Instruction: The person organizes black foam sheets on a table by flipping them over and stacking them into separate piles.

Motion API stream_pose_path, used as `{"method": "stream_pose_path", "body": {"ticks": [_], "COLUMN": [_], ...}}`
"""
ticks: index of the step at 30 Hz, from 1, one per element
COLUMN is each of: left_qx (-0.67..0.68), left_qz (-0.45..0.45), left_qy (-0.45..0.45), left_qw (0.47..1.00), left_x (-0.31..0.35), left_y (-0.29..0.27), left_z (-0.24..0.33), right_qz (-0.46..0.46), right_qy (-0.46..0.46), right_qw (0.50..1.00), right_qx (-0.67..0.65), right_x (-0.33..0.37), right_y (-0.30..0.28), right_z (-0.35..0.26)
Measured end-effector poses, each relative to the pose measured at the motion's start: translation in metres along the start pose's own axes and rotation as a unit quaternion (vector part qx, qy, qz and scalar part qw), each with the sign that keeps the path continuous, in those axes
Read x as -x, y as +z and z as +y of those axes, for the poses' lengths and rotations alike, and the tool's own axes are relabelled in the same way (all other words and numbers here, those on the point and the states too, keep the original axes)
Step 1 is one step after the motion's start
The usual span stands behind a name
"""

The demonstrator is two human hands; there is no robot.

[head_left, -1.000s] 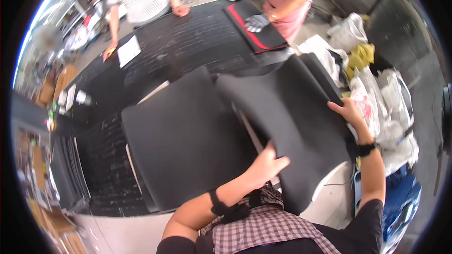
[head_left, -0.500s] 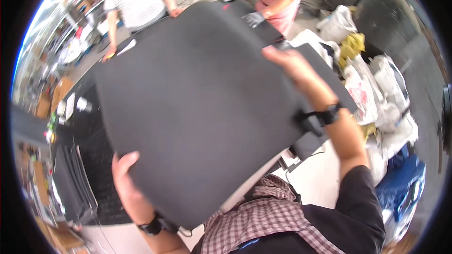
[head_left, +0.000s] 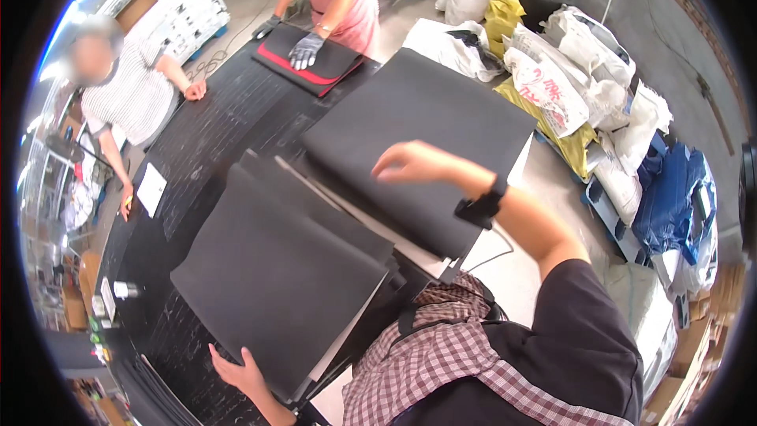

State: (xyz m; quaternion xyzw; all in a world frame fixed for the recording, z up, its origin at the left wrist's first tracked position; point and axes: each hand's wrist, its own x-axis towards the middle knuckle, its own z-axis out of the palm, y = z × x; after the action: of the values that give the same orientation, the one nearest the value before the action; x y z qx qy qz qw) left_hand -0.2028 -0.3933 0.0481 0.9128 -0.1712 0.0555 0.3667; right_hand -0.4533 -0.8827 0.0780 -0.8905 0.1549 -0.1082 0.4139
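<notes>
Two stacks of black, flexible sheets lie on the dark table in front of me. The left stack [head_left: 276, 260] is uneven, its top sheet lying askew over others. At its near left edge is my left hand [head_left: 240, 375], fingers spread; whether it touches the sheet I cannot tell. The right stack [head_left: 441, 126] has a smooth top sheet, with pale layers showing along its lower left side. Over that stack hovers my right hand [head_left: 418, 162], fingers loosely bent and nothing in them. A black band sits on my right wrist.
Across the table [head_left: 229, 122], a co-worker's gloved hands rest on a folded black piece with red trim [head_left: 307, 59]. Another person stands at the left, near a white paper [head_left: 151, 189]. White sacks [head_left: 544, 83] and a blue bag [head_left: 674, 197] crowd the right.
The large black sheet held up by both hands is now down on the left stack. Both hands have let go; my right hand has moved off it. The view has shifted, showing more table.
</notes>
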Motion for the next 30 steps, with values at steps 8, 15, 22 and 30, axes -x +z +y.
{"method": "stream_pose_path", "body": {"ticks": [8,15,22,30], "left_qx": [0.068,-0.223,-0.006,0.089], "left_qz": [-0.369,-0.447,-0.584,-0.504], "left_qy": [0.392,0.498,0.181,0.151], "left_qw": [0.840,0.709,0.791,0.846], "left_x": [0.100,0.171,0.118,0.077], "left_y": [0.112,0.250,0.232,0.199], "left_z": [0.288,0.367,0.369,0.382], "right_qz": [0.218,0.083,0.025,-0.026], "right_qy": [0.343,0.317,0.337,0.283], "right_qw": [0.891,0.941,0.941,0.935], "right_qx": [0.201,0.080,-0.035,-0.212], "right_x": [0.142,0.136,0.136,0.128], "right_y": [-0.182,-0.209,-0.216,-0.217], "right_z": [0.201,0.228,0.219,0.194]}}
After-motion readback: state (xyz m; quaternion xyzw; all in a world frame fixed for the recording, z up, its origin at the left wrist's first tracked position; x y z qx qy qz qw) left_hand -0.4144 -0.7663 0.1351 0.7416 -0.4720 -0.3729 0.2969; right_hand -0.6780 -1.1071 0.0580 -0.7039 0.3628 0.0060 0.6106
